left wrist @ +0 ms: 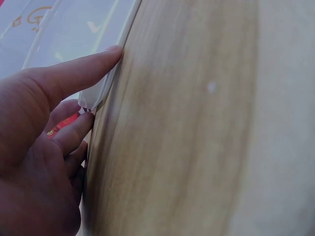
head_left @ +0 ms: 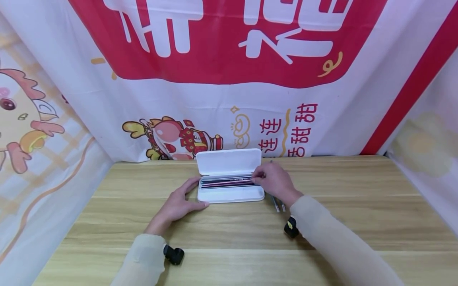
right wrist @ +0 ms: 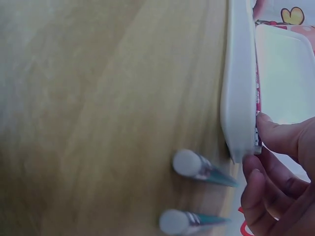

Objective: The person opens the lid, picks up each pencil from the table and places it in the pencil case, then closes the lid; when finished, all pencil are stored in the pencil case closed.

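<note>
A white pencil case (head_left: 230,194) lies on the table with its lid (head_left: 229,162) raised. Several dark and reddish pencils (head_left: 223,184) lie lengthwise inside. My left hand (head_left: 179,203) holds the case's left end, thumb along the front edge and fingers at the side. At the right end, my right hand (head_left: 273,178) pinches a pencil (right wrist: 258,133) at the case's rim; the fingers partly hide its end. Two teal pencils (right wrist: 189,164) with white tips lie on the table just right of the case, partly under the right hand.
The wooden table (head_left: 229,230) runs up to a white cloth backdrop (head_left: 222,95) with red print, close behind the raised lid. Printed cloth also hangs at the left and right sides. A small black camera (head_left: 174,254) sits on the left wrist, another (head_left: 291,227) on the right.
</note>
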A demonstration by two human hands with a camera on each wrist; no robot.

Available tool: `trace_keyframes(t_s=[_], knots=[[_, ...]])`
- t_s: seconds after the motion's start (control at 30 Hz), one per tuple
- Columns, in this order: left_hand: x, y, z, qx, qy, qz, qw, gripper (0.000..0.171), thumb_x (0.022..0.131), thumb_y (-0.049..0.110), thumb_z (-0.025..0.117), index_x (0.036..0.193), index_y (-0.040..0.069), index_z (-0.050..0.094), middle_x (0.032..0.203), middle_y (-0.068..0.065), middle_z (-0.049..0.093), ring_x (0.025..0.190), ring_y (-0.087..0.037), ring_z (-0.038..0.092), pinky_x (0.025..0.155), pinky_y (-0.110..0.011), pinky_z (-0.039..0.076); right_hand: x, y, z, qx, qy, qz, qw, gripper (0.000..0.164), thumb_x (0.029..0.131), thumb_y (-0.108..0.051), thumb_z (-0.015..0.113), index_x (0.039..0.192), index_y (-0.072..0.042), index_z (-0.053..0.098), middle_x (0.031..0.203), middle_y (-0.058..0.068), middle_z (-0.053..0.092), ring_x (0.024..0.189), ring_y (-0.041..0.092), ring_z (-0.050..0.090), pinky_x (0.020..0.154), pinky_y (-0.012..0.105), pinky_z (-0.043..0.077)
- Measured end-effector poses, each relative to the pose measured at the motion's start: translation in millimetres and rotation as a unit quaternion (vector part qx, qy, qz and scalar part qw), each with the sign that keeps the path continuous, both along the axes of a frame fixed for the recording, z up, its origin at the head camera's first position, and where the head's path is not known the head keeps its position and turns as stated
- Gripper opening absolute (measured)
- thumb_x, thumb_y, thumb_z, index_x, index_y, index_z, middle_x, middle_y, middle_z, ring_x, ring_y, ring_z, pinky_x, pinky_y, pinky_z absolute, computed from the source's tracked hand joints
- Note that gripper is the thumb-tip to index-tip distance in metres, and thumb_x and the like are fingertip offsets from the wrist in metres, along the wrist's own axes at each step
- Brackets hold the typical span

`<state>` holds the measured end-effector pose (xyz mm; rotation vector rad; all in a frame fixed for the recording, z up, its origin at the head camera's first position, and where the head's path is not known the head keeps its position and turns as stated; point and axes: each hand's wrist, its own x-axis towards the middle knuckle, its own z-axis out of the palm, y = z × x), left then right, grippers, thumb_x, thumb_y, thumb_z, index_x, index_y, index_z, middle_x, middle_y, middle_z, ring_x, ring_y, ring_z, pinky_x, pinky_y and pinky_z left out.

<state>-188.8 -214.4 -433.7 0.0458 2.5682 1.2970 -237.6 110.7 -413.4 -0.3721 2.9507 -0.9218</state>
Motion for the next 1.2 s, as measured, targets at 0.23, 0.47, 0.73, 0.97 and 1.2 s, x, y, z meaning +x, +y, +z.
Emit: trace_keyframes(t_s=[0.23,0.47,0.73,0.97,1.2], knots=[[-0.5,1,-0.5,0.0,0.0,-0.001,1.0,0.086,0.091,0.041,0.087,0.164,0.036,0.041,0.178,-0.004,0.033,0.168,-0.041,0.017,0.131,-0.075,0.012,1.3,-4,-2.4,0.006,0.015,-0.015,1.0,0.004,0.097,-0.024,0.082,0.099,-0.022,0.085,0.101,-0.002,0.075,0.1,0.021,0.065,0.09,0.042,0.055],[-0.3,1,0.0,0.001,-0.001,-0.001,1.0,0.087,0.091,0.041,0.087,0.164,0.035,0.041,0.178,-0.004,0.032,0.168,-0.042,0.016,0.131,-0.074,0.011,2.7,-4,-2.7,0.005,0.015,-0.023,1.0,0.005,0.096,-0.024,0.084,0.1,-0.022,0.085,0.103,-0.001,0.073,0.1,0.021,0.063,0.088,0.041,0.055],[-0.5,1,0.0,-0.003,0.0,0.0,1.0,0.087,0.091,0.041,0.087,0.165,0.035,0.041,0.178,-0.004,0.032,0.168,-0.042,0.016,0.131,-0.074,0.012,4.7,2,-0.3,-0.023,0.011,-0.03,0.999,0.005,0.097,-0.022,0.081,0.102,-0.021,0.083,0.107,0.0,0.074,0.099,0.021,0.066,0.084,0.039,0.058],[0.4,1,1.0,-0.006,-0.001,-0.001,1.0,0.087,0.092,0.042,0.086,0.165,0.035,0.04,0.179,-0.004,0.031,0.168,-0.042,0.015,0.131,-0.074,0.012,6.3,13,6.4,-0.079,0.017,-0.022,0.997,0.007,0.099,-0.02,0.079,0.104,-0.017,0.082,0.101,0.002,0.076,0.089,0.019,0.068,0.076,0.034,0.058],[0.8,1,1.1,-0.002,-0.005,0.001,1.0,0.087,0.092,0.041,0.086,0.165,0.036,0.04,0.179,-0.004,0.031,0.168,-0.042,0.015,0.131,-0.075,0.011,11.4,25,15.0,-0.14,0.023,-0.008,0.99,0.013,0.099,-0.019,0.079,0.11,-0.013,0.08,0.102,0.005,0.078,0.091,0.02,0.069,0.08,0.035,0.06]])
